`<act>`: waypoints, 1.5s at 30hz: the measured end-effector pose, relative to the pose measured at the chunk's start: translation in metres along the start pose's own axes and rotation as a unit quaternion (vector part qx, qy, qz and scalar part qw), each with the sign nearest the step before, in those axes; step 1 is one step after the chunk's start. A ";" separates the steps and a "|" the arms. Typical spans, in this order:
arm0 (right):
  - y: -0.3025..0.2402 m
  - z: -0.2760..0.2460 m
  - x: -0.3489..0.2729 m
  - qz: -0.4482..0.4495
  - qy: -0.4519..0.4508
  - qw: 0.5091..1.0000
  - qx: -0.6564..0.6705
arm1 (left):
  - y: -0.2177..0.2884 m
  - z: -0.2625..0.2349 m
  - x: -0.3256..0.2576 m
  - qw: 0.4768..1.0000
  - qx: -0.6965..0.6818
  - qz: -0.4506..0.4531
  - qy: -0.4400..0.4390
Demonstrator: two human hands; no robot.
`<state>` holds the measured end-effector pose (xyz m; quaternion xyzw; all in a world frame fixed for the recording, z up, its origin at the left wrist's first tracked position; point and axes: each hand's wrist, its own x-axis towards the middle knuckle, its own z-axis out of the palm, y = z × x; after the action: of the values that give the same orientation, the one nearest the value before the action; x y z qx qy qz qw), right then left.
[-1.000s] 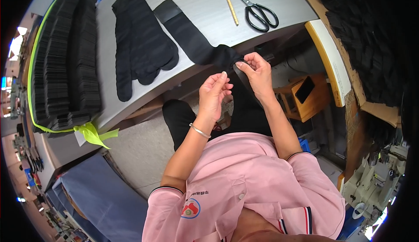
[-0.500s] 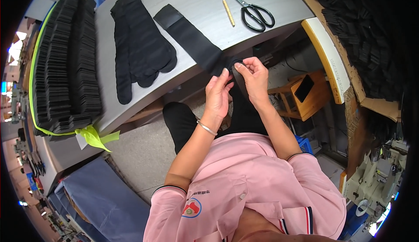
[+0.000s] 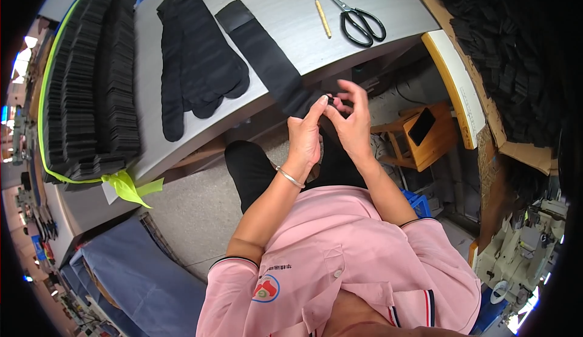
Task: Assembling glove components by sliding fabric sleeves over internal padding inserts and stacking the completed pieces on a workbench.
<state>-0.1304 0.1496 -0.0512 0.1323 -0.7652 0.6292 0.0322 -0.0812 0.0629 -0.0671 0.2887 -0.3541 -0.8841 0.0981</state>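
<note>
A long black fabric strip lies slantwise over the table's front edge, a smoother patch at its far end. Its near end hangs above my lap, where both hands work on it. My left hand pinches that end, thumb on top, its other fingers partly hidden. Close against it, my right hand grips the tip between thumb and curled fingers, with one finger raised. What lies right between the fingertips is small and dark. Left of the strip rests a pile of similar black fabric pieces with rounded ends.
On the grey table lie black-handled scissors and a yellow-handled pointed tool. A tall stack of black pieces, tied with a neon band, stands left. At right are a wooden stool with a phone and a filled carton.
My hands have drawn together at the strip's near end, and the strip has shifted slightly. The black piece that hung below my right hand no longer shows there. One right finger has lifted.
</note>
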 end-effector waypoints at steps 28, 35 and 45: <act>0.023 0.002 0.005 0.105 -0.043 0.984 0.135 | -0.010 -0.010 -0.006 0.993 0.080 0.083 -0.032; 0.022 -0.003 0.004 0.144 -0.099 0.963 0.206 | 0.018 -0.015 -0.017 0.903 0.295 0.308 0.059; 0.016 0.007 0.000 0.095 -0.068 0.983 0.139 | 0.023 -0.015 0.002 0.792 0.486 0.370 0.001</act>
<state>-0.1333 0.1458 -0.0678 0.1043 -0.6796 0.7194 -0.0985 -0.0751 0.0372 -0.0612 0.1463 -0.8165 -0.4916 0.2651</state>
